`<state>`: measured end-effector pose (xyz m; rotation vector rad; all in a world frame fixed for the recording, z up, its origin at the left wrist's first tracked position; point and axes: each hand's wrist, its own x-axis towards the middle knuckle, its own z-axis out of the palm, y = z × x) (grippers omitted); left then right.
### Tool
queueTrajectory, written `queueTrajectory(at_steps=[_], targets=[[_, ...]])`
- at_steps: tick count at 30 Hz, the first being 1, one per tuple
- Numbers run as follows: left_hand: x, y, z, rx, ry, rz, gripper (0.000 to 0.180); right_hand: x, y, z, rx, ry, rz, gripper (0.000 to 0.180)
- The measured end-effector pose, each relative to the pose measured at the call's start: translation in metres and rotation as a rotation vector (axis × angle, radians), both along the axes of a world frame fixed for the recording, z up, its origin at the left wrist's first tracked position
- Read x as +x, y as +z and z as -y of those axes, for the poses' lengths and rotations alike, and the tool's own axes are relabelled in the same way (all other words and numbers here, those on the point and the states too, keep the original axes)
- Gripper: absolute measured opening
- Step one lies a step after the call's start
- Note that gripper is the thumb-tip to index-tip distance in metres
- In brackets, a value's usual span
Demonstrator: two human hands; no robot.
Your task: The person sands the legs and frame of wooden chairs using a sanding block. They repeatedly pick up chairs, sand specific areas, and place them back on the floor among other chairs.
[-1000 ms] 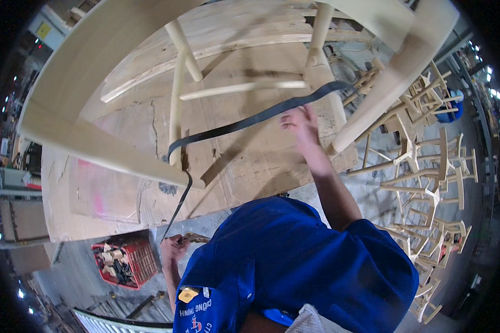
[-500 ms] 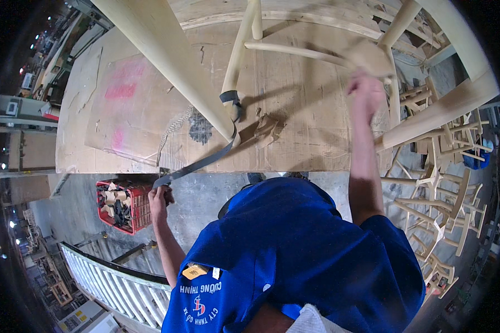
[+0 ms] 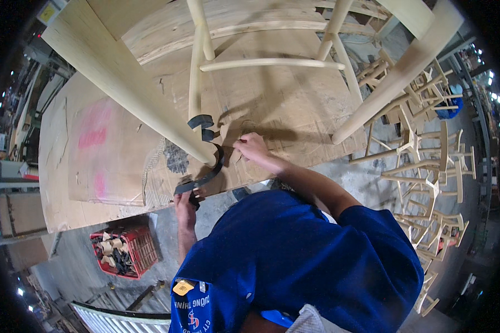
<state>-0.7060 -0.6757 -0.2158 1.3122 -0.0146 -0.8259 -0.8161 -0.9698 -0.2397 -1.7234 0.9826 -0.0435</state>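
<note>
A pale wooden chair frame stands on the cardboard-covered table, its thick leg (image 3: pixel 144 105) slanting down toward me. My left hand (image 3: pixel 186 201), at the table's near edge, is closed on one end of a dark grey flexible strip (image 3: pixel 210 176). This strip curves up past the foot of the thick leg. Its far end loops by a thinner leg (image 3: pixel 196 83). My right hand (image 3: pixel 254 149) rests low over the cardboard (image 3: pixel 294 100), right of the strip. Its fingers are pinched at a torn brown scrap (image 3: pixel 239 157), mostly hidden by the hand.
A red plastic crate (image 3: pixel 144 251) of scraps sits on the floor at lower left. Several unfinished chair frames (image 3: pixel 428 161) crowd the floor at right. Another thick chair leg (image 3: pixel 397 75) slants across the table's right side. A white slatted rack (image 3: pixel 114 321) lies at bottom left.
My right hand has swept left from the right end of the chair's rail to the brown scrap. The strip in my left hand has gone from taut to slack and curved. The view has shifted.
</note>
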Motion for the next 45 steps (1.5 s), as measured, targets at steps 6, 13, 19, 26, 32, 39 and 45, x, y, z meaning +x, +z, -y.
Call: queueTrajectory(at_steps=[6,13,19,26,32,39,45], targets=[[-0.024,0.005,0.027,-0.018,-0.158,0.12,0.062,-0.028,0.001,-0.019,0.048,-0.114,0.34,0.022],[-0.04,-0.018,0.055,0.036,-0.375,0.218,0.054,-0.067,-0.03,-0.055,0.261,-0.182,0.358,0.016],[-0.047,-0.023,0.073,0.553,-0.334,1.291,0.03,-0.07,0.012,-0.054,-0.156,-0.059,0.219,0.01],[-0.078,-0.049,0.012,0.671,-0.064,1.079,0.016,-0.107,-0.007,-0.032,0.201,-0.037,0.411,0.052],[-0.111,0.023,-0.133,0.412,0.678,0.239,0.013,-0.11,-0.004,-0.065,0.199,0.392,0.411,0.085],[-0.165,0.081,-0.33,0.141,1.027,0.181,0.015,-0.032,0.037,-0.164,0.371,0.84,0.317,0.097],[-0.196,0.076,-0.479,0.13,1.423,0.064,0.01,0.056,0.098,-0.275,0.72,1.177,0.334,0.107]])
